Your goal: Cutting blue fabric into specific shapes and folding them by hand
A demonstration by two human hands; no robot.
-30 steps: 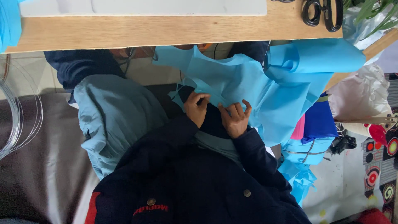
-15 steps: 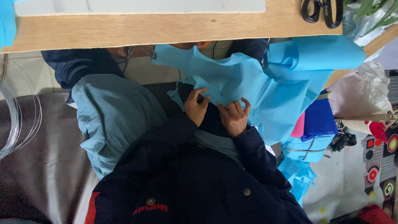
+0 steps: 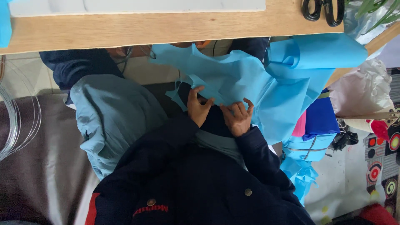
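Both hands pinch the near edge of a crumpled sheet of thin bright-blue fabric [image 3: 250, 83], the left hand [image 3: 199, 106] and right hand [image 3: 238, 118] close together, while the sheet spreads away to the far right towards the wooden table edge [image 3: 166, 29].

We see soft, even daylight, no hard shadows anywhere. Brightest spots: the wooden table edge [image 3: 166, 29] and the white strip above it, w/ no blown-out glare. The blue fabric [image 3: 258, 87] shows gentle shading in its folds. The dark jacket [image 3: 196, 183] is underexposed, detail lost in its creases. Both hands, left hand [image 3: 199, 107] and right hand [image 3: 238, 118], look sharp, no motion blur. Focus holds approx. across the frame; we note slight softness at the right edge near the patterned mat [image 3: 385, 162]. No obvious distortion.
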